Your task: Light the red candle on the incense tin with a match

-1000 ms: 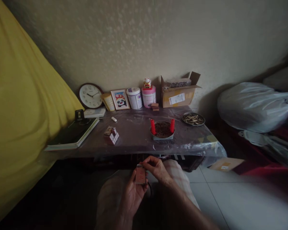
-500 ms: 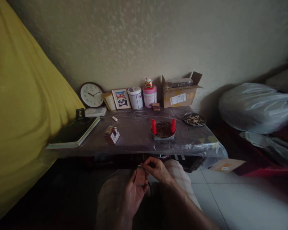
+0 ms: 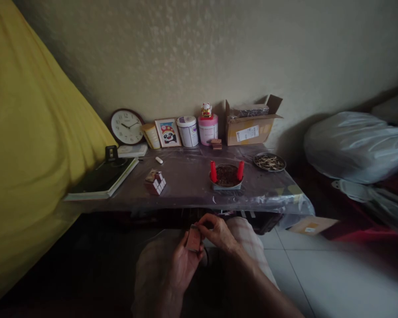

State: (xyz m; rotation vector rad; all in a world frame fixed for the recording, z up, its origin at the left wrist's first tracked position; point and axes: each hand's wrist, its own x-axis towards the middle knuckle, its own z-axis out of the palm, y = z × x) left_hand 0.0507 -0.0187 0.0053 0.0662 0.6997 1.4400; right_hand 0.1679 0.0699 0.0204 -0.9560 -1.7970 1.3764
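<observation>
Above my lap, my left hand [image 3: 185, 265] is wrapped round a small reddish-brown matchbox [image 3: 194, 238], its broad face turned up. My right hand [image 3: 218, 232] has thumb and fingertips pinched at the box's upper right end. Whatever lies between those fingertips is hidden or too small to make out. Beyond the hands, on the table, stands a round tin [image 3: 226, 187] filled with dark grainy material. Two red candles [image 3: 213, 171] rise from it, one at each side, and no flame shows. A round dish [image 3: 269, 168] at the right holds many matchsticks.
The table [image 3: 185, 185] has a plastic cover. On it are a Rubik's-type cube [image 3: 155, 183], a large book [image 3: 101, 182], a white stick-like piece [image 3: 159, 160] and more small boxes [image 3: 216, 144]. A clock [image 3: 127, 126], tubs [image 3: 187, 132] and a carton [image 3: 250, 131] line the wall.
The view has shifted slightly, so the table sits a little higher in the picture. Both hands stay together at the matchbox, the right fingertips still at its upper end.
</observation>
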